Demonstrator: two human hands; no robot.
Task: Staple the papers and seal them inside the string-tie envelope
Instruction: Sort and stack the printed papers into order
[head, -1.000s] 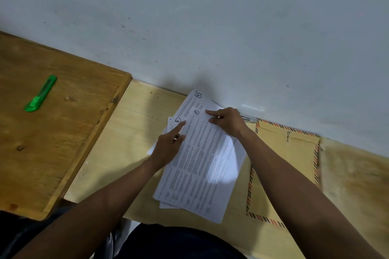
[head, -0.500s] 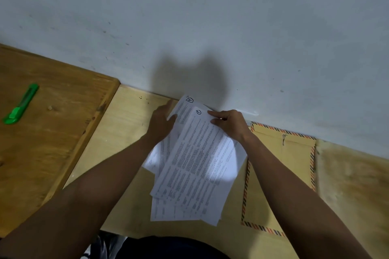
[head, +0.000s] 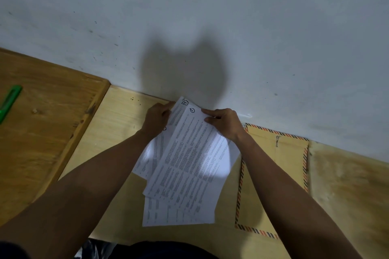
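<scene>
While the left hand [head: 156, 122] grips the papers' [head: 189, 166] top left edge, the right hand [head: 224, 124] pinches the top right corner; sheets fanned out on the light desk [head: 117, 124] w/ the string-tie envelope [head: 280, 174] flat just right, partly under them; green cutter [head: 9, 102] far left.

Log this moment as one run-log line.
left hand: grips papers | right hand: pinches papers | sheets: fanned, unstapled | envelope: flat, untouched
</scene>
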